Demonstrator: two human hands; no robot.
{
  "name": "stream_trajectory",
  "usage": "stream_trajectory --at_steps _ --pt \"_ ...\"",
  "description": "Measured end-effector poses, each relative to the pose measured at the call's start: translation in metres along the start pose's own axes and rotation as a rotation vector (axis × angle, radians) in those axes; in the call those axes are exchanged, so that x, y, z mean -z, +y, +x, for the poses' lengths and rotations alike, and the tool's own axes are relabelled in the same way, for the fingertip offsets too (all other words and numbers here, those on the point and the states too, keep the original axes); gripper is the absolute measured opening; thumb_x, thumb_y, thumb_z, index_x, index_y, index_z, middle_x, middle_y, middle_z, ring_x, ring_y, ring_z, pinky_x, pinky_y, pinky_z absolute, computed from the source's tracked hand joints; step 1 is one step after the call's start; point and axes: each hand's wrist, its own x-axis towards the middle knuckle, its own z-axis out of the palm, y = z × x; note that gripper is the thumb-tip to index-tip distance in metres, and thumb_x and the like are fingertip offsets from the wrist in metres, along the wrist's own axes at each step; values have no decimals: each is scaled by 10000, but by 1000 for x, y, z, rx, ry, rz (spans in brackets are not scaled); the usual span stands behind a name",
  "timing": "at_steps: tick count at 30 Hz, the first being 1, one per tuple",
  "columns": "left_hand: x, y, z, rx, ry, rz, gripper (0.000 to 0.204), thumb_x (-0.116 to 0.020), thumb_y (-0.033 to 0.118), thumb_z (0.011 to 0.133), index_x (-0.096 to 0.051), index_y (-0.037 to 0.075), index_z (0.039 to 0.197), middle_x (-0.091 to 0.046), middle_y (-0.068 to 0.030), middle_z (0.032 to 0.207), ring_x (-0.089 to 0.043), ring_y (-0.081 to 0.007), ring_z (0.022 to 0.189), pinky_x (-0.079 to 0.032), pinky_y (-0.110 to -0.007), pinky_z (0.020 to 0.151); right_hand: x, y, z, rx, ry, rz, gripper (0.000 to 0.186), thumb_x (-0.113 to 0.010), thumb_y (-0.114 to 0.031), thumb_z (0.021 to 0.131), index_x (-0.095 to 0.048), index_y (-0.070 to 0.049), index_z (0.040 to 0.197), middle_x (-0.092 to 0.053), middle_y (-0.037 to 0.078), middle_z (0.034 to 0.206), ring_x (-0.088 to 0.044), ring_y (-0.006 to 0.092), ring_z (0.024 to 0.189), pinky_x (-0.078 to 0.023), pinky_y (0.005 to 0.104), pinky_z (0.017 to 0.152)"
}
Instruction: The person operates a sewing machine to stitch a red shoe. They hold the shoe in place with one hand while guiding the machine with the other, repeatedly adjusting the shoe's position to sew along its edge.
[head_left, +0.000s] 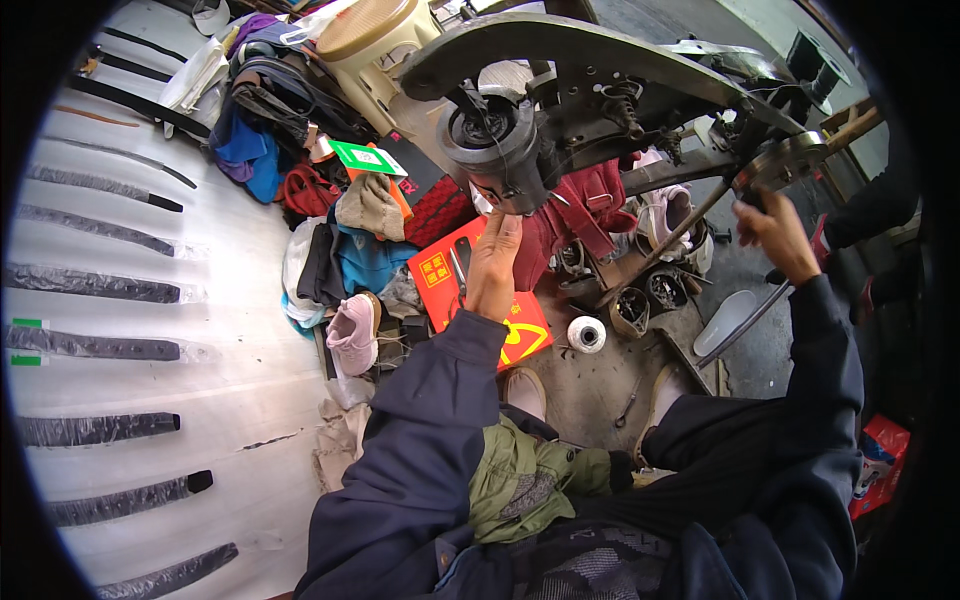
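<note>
A dark, worn metal sewing machine stretches across the upper right, with a thick round head at its left end. My left hand reaches up to the underside of that head, fingers pressed together; whatever they pinch is hidden. At the machine's other end is a metal hand wheel. My right hand is curled against its lower edge, fingertips partly out of sight. Dark red bags with straps hang or lie behind the machine head.
A red box lies below my left hand, near a white thread spool. A pink shoe sits left of it. Small tins and a pale insole lie rightward. Wrapped dark strips line the white surface at left.
</note>
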Motion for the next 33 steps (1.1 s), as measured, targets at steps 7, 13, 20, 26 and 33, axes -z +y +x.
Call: stream_trajectory --at_steps 7,13,20,26,33 --pt "0 2 3 1 -4 15 527 -489 414 1073 -536 14 1414 -575 -51 1375 -473 -130 1265 -318 -279 1107 86 8 28 177 529 -130 160 -568 -140 937 -637 -48 1050 -614 20 752 -572 101 629 -443 258 579" --pt "2 0 4 9 1 31 497 -484 389 1078 -547 19 1402 -586 -46 1352 -481 -123 1241 -330 -273 1094 105 103 64 102 563 -137 138 -564 -123 951 -604 -47 1060 -584 58 726 -590 134 598 -470 292 557" --pt "1 4 5 -14 -14 17 484 -486 370 1080 -548 14 1403 -583 -33 1361 -477 -123 1254 -322 -273 1104 12 82 30 -194 1 80 316 -604 -129 975 -541 5 1255 -561 46 701 -591 133 532 -458 309 456" --pt "4 2 7 3 -33 -11 485 -489 357 1078 -542 8 1410 -570 -47 1403 -468 -137 1297 -306 -282 1126 20 -15 -7 219 138 73 222 -634 -131 954 -635 11 1124 -574 6 737 -559 92 642 -460 257 571" --pt "4 7 12 45 -33 30 527 -491 371 1073 -507 14 1460 -538 -62 1461 -442 -148 1355 -289 -288 1148 95 29 36 128 576 -174 107 -575 -128 941 -601 -31 979 -602 41 758 -584 127 650 -470 278 616"
